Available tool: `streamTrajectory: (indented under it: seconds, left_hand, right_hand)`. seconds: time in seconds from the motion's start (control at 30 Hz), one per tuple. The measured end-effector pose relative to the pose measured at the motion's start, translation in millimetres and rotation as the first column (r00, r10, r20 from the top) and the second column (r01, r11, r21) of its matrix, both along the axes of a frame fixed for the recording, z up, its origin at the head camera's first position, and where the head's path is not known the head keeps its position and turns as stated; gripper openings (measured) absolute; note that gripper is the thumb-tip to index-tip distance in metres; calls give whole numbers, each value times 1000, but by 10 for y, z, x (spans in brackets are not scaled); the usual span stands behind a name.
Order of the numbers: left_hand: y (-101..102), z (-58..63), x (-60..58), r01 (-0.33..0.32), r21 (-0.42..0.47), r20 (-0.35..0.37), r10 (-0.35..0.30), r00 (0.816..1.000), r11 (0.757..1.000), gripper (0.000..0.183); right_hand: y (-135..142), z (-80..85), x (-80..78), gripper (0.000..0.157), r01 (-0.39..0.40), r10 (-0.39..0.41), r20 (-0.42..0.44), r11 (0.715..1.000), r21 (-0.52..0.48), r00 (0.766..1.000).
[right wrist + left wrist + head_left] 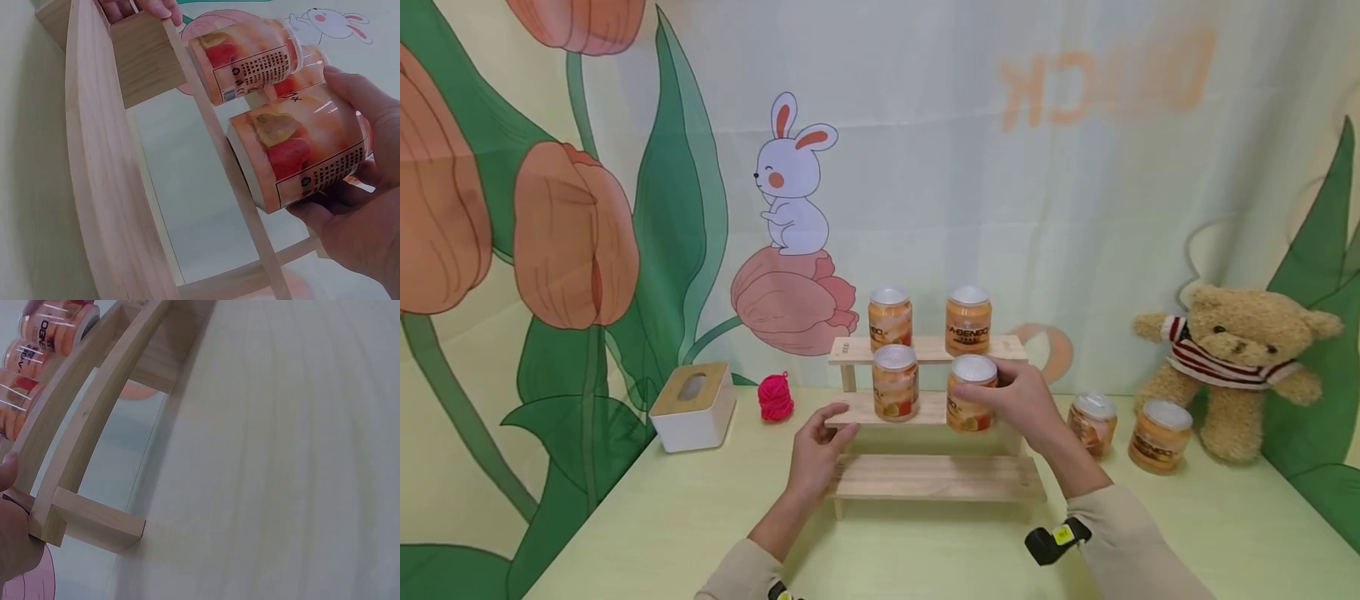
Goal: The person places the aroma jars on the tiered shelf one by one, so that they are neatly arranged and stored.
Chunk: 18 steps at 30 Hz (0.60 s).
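A three-tier wooden display rack (pixel 936 477) stands on the table. My right hand (pixel 1026 404) grips an orange-labelled can (pixel 972 408) with a pale lid at the right of the middle tier. In the right wrist view, thumb and fingers wrap this can (pixel 300 147), its base right at the shelf edge. My left hand (pixel 816 454) holds the left end of the middle tier, fingers over the top; the left wrist view shows only part of that hand (pixel 15 537). Another can (pixel 895 383) sits left on the middle tier, with two more cans (pixel 967 321) on the top tier.
Two similar cans (pixel 1160 436) stand on the table right of the rack, beside a teddy bear (pixel 1232 367) in a striped top. To the left are a white tissue box (pixel 692 408) with a wooden lid and a pink yarn ball (pixel 775 397). A printed curtain (pixel 910 167) hangs behind.
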<state>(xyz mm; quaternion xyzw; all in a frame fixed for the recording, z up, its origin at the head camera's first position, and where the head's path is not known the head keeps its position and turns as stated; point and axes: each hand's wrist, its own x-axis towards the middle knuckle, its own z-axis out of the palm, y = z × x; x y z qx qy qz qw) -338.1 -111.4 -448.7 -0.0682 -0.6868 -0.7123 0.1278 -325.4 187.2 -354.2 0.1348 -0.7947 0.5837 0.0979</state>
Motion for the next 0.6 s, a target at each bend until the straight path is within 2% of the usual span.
streamTrajectory:
  seconds: [0.23,0.6]
  left_hand:
    - [4,15,7,-7,-8,-4,7,1000,1000,37]
    - [3,-11,-20,-6,2,8,6,1000,1000,37]
  right_hand:
    - [-21,-5,-145,62,7,-7,-9,1000,10,1000]
    - [-38,-15,-181,66,58,-58,-6,998,22,998]
